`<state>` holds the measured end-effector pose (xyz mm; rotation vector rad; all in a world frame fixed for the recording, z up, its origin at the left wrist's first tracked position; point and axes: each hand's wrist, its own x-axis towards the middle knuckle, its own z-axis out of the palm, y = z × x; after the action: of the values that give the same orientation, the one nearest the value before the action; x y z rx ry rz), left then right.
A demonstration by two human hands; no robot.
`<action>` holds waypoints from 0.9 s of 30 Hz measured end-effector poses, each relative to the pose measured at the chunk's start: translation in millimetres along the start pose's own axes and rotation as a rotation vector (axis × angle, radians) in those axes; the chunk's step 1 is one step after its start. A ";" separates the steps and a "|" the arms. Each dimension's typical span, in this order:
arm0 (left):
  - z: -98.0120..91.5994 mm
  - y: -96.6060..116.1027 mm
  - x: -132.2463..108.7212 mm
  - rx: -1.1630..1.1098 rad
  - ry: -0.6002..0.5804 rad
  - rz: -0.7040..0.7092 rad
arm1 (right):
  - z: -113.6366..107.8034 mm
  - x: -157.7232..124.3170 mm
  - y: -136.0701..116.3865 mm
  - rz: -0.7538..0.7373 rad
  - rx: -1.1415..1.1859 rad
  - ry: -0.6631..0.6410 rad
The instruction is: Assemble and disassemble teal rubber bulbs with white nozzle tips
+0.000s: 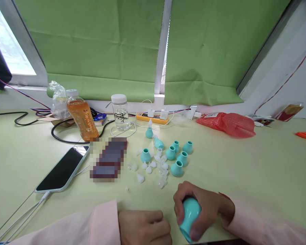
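My right hand is wrapped round a glossy teal squeeze bulb, tilted near the table's front edge. Beside it on the left, my left hand rests with its fingers curled in; whatever they hold, if anything, is hidden. Beyond the hands stand several teal bulbs with open necks, among them a near one and one set apart on the left. Another bulb lies on its side. A further bulb carries a clear pointed tip. Small translucent plastic pieces and cone-shaped tips lie scattered between.
On the left lie a phone with a white cable and a blurred-out dark red item. Behind are an orange drink bottle, a clear jar and a yellow power strip. A red plastic bag lies back right.
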<state>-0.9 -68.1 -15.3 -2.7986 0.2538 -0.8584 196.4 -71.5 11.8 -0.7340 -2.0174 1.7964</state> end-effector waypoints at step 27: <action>4.5 -30.4 -21.3 0.199 -0.338 -0.898 | -88.8 16.3 -57.5 -0.359 -0.160 0.804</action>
<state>-12.5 -33.3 -23.0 -2.7419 -1.1348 -0.4651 225.1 6.1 79.8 -0.8841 -1.6015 0.9240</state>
